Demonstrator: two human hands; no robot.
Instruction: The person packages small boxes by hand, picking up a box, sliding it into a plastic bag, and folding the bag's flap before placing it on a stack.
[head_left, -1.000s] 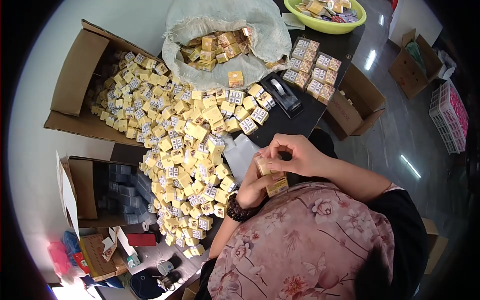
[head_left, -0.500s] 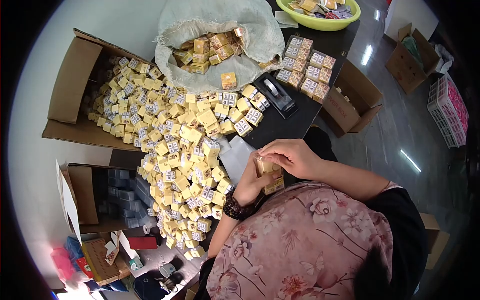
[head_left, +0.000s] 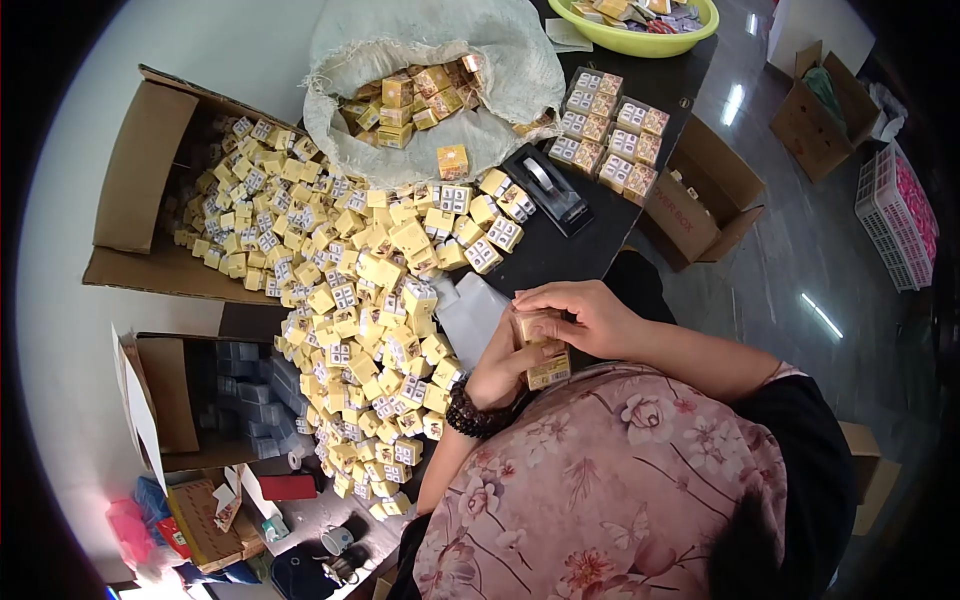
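My left hand (head_left: 497,368) is wrapped round a pack of small yellow boxes (head_left: 548,374), held upright close to my body. The pack has a shiny, clear-looking cover, and my fingers hide much of it. At its upper end, my right hand (head_left: 582,314) is bent over with fingers and thumb pressed against it. Beside my left hand lies a flat translucent plastic sheet or sleeve (head_left: 474,318). A large heap of small yellow boxes (head_left: 385,270) with printed white sides spreads to the left of both hands.
A black tape dispenser (head_left: 560,205) stands beyond my hands, near several stacked packs (head_left: 632,150). Behind are a white woven sack (head_left: 430,35) of orange-yellow boxes and a yellow-green basin (head_left: 640,42). Cardboard cartons (head_left: 125,170) stand left; a dark container-filled carton (head_left: 160,385) sits below.
My right fingers have flattened down over the pack's upper end, and its thumb has shifted slightly. The left hand keeps its hold. The view has shifted a little.
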